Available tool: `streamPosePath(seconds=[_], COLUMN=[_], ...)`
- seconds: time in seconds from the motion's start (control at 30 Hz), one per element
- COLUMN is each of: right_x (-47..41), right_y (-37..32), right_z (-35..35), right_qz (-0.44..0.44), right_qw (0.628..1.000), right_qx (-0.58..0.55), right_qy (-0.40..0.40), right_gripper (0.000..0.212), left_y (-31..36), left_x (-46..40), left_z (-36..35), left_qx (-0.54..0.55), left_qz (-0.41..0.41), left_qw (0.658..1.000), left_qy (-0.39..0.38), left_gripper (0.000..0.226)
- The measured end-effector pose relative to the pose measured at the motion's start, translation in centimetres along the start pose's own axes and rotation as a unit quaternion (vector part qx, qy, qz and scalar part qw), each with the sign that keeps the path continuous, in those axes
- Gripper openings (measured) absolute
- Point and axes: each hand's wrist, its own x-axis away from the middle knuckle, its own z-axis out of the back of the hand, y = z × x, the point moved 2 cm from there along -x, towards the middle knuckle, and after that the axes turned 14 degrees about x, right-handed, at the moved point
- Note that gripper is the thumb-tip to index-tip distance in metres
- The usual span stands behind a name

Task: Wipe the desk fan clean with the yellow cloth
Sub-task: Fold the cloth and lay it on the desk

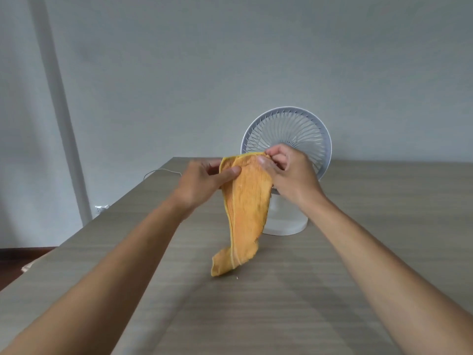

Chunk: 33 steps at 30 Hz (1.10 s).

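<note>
A yellow cloth (245, 213) hangs in the air in front of me, its lower end close to the tabletop. My left hand (204, 180) pinches its upper left corner and my right hand (286, 170) grips its upper right corner. Behind the cloth stands a white desk fan (289, 131) with a round slatted grille facing me. The fan's round base (289, 226) rests on the wooden table. My right hand and the cloth hide the lower part of the grille and the stem.
The grey-brown wooden table (256, 303) stretches from me to the wall, with its left edge running diagonally. A thin white cable (161, 171) loops off the far left corner. A white wall socket (101, 208) sits low on the wall at left.
</note>
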Motion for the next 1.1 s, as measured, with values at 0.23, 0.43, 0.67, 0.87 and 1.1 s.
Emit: streamPosePath(seconds=[0.23, 0.43, 0.67, 0.87, 1.1], right_x=[-0.3, -2.3, -5.6, -6.0, 5.1], right_y=[-1.4, -1.4, -1.1, -1.3, 1.4], right_z=[0.0, 0.8, -0.5, 0.1, 2.6], right_qz=[0.017, -0.022, -0.076, -0.022, 0.018], right_qw=[0.993, 0.989, 0.995, 0.997, 0.973], right_qx=[0.023, 0.090, 0.069, 0.065, 0.063], right_qy=[-0.118, -0.111, -0.023, 0.040, -0.224], right_gripper=[0.033, 0.024, 0.019, 0.016, 0.016], left_y=[2.8, 2.4, 0.8, 2.0, 0.2], left_x=[-2.8, -4.5, -7.5, -6.8, 4.1], left_z=[1.7, 3.7, 6.8, 6.8, 4.9], left_qx=[-0.025, -0.095, -0.170, -0.126, -0.131], left_qz=[-0.026, -0.044, -0.033, -0.074, 0.053], left_qw=[0.999, 0.994, 0.980, 0.984, 0.985], left_qy=[-0.025, 0.024, 0.098, 0.101, -0.094], left_gripper=[0.030, 0.023, 0.023, 0.021, 0.008])
